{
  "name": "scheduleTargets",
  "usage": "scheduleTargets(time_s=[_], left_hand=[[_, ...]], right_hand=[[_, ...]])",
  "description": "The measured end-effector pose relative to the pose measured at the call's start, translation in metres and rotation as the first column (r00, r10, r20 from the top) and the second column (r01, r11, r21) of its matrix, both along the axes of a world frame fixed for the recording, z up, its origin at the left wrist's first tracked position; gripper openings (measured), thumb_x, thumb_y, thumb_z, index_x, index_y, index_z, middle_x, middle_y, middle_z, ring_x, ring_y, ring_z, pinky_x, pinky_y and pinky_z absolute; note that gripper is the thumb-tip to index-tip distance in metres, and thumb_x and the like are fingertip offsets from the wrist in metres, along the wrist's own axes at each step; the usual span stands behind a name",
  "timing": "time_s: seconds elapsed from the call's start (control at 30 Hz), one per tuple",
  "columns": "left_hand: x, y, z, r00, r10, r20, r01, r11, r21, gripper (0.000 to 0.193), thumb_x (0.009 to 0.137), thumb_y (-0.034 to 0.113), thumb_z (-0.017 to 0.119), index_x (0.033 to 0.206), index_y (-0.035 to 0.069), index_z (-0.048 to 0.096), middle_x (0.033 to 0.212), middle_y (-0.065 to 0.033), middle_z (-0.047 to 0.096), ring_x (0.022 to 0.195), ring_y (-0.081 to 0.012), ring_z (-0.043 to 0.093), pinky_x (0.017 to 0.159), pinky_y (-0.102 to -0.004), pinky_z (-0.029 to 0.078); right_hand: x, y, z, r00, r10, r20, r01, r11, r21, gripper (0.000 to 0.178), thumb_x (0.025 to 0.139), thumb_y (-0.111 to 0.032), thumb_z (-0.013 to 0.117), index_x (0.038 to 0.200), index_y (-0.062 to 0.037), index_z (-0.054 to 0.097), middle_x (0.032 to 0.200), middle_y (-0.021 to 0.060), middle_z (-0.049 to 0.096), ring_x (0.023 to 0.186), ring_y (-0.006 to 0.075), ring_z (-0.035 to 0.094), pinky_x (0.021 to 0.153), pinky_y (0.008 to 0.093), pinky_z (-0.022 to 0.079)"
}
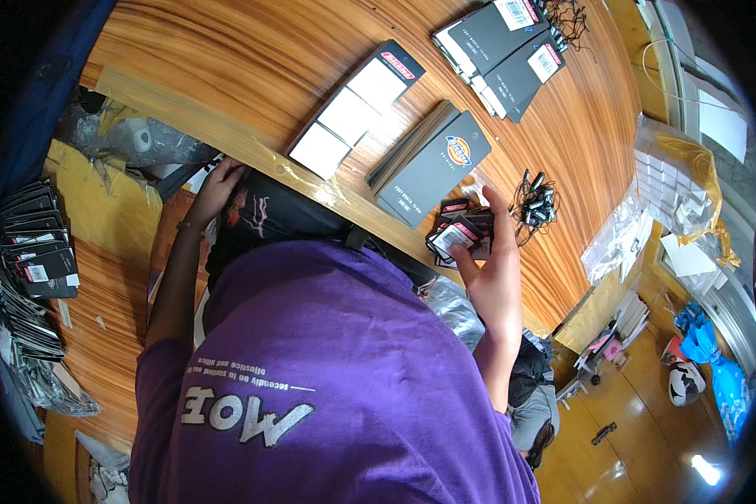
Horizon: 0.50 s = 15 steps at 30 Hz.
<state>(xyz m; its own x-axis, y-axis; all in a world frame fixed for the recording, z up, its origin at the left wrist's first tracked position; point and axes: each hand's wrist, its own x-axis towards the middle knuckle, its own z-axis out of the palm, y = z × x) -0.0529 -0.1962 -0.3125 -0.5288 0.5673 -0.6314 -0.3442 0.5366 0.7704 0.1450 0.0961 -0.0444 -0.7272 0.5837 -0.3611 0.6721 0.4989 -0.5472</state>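
My right hand (pixel 497 273) is at the table's near edge, thumb and forefinger spread apart. Its thumb lies at a small pile of dark tags with white labels (pixel 462 237); I cannot tell whether it presses on them. Left of that pile is a stack of dark grey cards (pixel 433 168) with a round logo on the top one. Further left lies a dark card strip with white panels (pixel 357 109). My left hand (pixel 218 189) is low beside my dark trousers, at the table's front edge. Its fingers are partly hidden, so any grip is unclear.
A bundle of black cords with clips (pixel 535 206) lies right of the small tags. Stacks of labelled dark cards (pixel 504 59) sit at the far right of the wooden table (pixel 227 59). More cards (pixel 38 252) are piled on a surface at left. Clear plastic bags (pixel 617 244) hang at the right edge.
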Motion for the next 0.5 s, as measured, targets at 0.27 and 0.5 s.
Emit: scheduleTargets(time_s=[0.27, 0.5], left_hand=[[-0.003, 0.021, 0.045, 1.0, -0.01, -0.028, 0.008, 0.999, -0.045, 0.022, 0.091, 0.012, 0.047, 0.105, -0.003, 0.052, 0.099, -0.01, 0.058, 0.097, -0.018, 0.053, 0.088, -0.0288, 0.039], [-0.007, 0.013, 0.026, 0.971, -0.016, -0.238, 0.037, 0.996, 0.084, 0.02, 0.091, 0.013, 0.047, 0.102, -0.002, 0.052, 0.095, -0.0112, 0.058, 0.093, -0.0203, 0.055, 0.086, -0.0292, 0.04]], right_hand=[[-0.002, -0.001, -0.008, 0.994, -0.097, -0.058, 0.092, 0.991, -0.095, 0.064, 0.062, 0.01, 0.065, 0.122, -0.0015, 0.044, 0.112, 0.0158, 0.051, 0.102, 0.0272, 0.054, 0.089, 0.0334, 0.043], [-0.012, -0.006, -0.001, 0.971, -0.23, -0.063, 0.205, 0.941, -0.27, 0.057, 0.064, 0.012, 0.062, 0.118, -0.0011, 0.046, 0.103, 0.0117, 0.058, 0.098, 0.0211, 0.058, 0.086, 0.0292, 0.044]])
